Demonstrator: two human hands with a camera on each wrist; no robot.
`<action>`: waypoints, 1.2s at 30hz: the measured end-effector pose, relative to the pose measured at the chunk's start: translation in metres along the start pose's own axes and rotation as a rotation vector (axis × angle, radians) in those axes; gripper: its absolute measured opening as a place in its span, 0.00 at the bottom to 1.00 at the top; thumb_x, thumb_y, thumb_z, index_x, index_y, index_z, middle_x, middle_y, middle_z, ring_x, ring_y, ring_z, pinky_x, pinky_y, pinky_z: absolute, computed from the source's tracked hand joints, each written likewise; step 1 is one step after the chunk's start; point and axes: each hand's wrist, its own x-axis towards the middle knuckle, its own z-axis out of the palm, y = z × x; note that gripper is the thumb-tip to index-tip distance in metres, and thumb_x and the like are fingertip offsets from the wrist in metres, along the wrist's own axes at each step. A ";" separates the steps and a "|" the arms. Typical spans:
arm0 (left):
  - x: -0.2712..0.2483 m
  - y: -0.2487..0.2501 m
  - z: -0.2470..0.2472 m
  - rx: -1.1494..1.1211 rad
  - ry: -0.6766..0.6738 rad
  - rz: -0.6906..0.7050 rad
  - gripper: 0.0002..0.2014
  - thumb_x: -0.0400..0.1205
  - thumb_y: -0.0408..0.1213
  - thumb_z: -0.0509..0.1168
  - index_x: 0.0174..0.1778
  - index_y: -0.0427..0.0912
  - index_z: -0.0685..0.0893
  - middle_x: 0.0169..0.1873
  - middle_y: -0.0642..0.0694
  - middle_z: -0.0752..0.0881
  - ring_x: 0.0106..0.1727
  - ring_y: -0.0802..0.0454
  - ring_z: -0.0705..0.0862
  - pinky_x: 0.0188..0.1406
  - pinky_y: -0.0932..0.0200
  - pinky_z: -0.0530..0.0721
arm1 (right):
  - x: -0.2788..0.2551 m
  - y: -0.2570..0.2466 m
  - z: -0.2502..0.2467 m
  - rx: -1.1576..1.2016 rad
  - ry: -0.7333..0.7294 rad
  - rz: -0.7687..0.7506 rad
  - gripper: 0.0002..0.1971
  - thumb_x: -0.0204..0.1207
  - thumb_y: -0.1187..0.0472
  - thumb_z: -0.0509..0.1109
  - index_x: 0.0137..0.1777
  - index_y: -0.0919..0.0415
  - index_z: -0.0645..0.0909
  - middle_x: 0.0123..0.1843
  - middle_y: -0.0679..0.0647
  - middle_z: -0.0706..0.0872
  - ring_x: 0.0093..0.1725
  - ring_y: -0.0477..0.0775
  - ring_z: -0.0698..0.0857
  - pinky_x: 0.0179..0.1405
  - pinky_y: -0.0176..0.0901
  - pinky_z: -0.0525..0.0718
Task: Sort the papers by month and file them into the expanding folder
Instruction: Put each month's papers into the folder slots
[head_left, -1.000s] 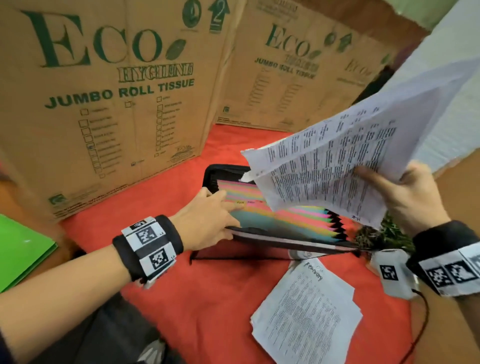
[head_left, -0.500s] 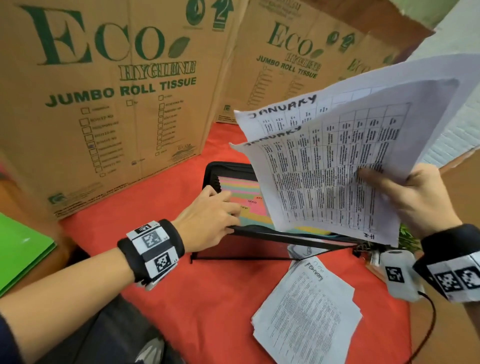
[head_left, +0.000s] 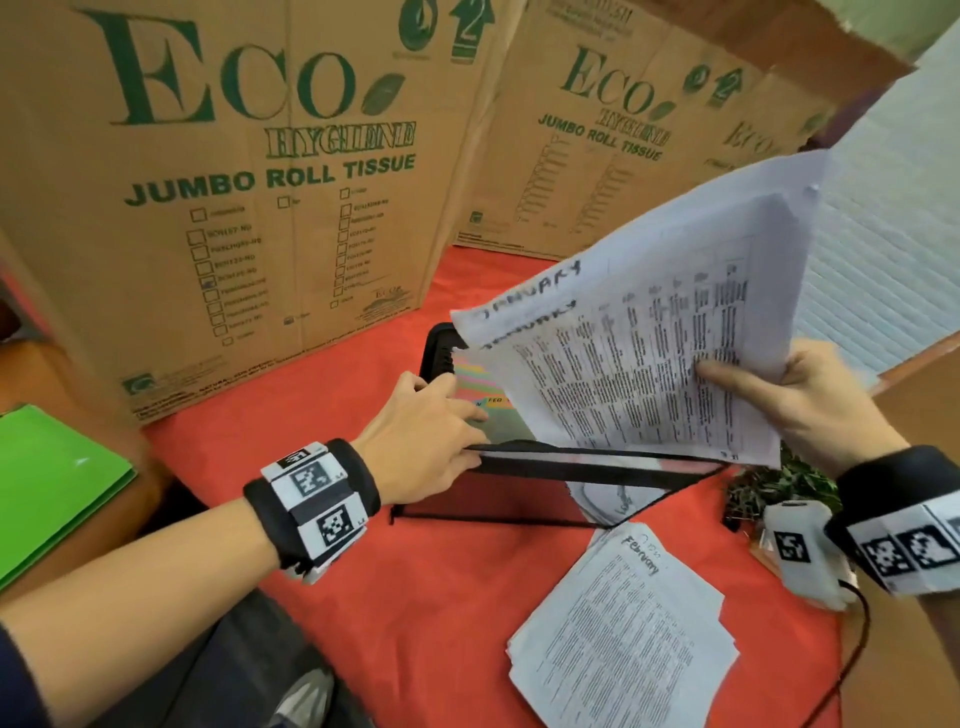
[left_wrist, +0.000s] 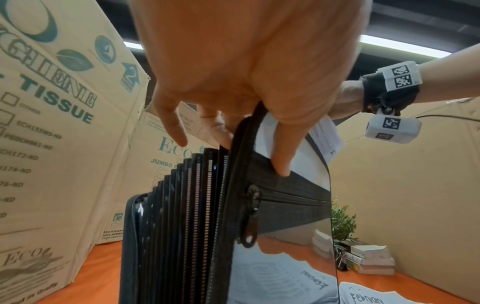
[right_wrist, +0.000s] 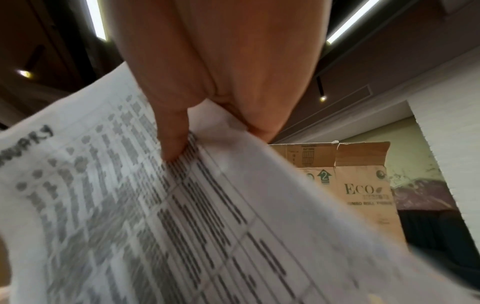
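Note:
A black expanding folder (head_left: 571, 462) with coloured month tabs stands open on the red cloth. My left hand (head_left: 426, 431) grips its front wall at the left end, thumb on the outside and fingers inside the first pocket; the left wrist view shows the hand (left_wrist: 246, 72) on the folder (left_wrist: 182, 226). My right hand (head_left: 810, 400) pinches a few printed sheets headed JANUARY (head_left: 649, 353), held tilted above the folder's mouth with their lower edge near its front wall. The right wrist view shows the thumb of that hand (right_wrist: 221, 72) on the sheets (right_wrist: 155, 226). A stack headed February (head_left: 623, 634) lies in front of the folder.
Tall cardboard boxes (head_left: 234, 182) wall in the back and left. A green folder (head_left: 47, 493) lies at the far left. A small plant (head_left: 769, 483) and stacked paper pads stand right of the folder. A white tagged device (head_left: 800, 556) hangs on a cable by my right wrist.
My right hand has turned the sheets so the January headings show, then lowered them leftward toward the folder's opening. My left hand has stayed on the folder's front wall.

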 end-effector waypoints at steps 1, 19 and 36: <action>-0.001 0.000 0.001 -0.016 -0.007 -0.007 0.10 0.78 0.53 0.68 0.50 0.59 0.91 0.56 0.59 0.88 0.50 0.48 0.77 0.42 0.50 0.71 | 0.004 0.007 -0.003 -0.093 -0.038 -0.009 0.15 0.74 0.52 0.75 0.50 0.65 0.88 0.45 0.53 0.93 0.48 0.52 0.91 0.48 0.48 0.89; -0.006 -0.002 0.006 -0.266 0.056 -0.032 0.05 0.78 0.44 0.72 0.46 0.49 0.90 0.62 0.43 0.75 0.36 0.55 0.64 0.34 0.56 0.74 | 0.036 0.063 0.066 -0.693 -0.424 -0.046 0.04 0.72 0.54 0.77 0.45 0.49 0.85 0.37 0.43 0.87 0.39 0.46 0.85 0.42 0.44 0.82; 0.015 0.013 -0.006 -0.137 0.013 -0.041 0.20 0.70 0.41 0.76 0.56 0.49 0.78 0.47 0.56 0.82 0.50 0.50 0.81 0.44 0.55 0.65 | 0.013 0.084 0.076 -0.417 -0.290 0.125 0.03 0.82 0.58 0.67 0.52 0.51 0.80 0.35 0.47 0.88 0.36 0.43 0.85 0.41 0.41 0.79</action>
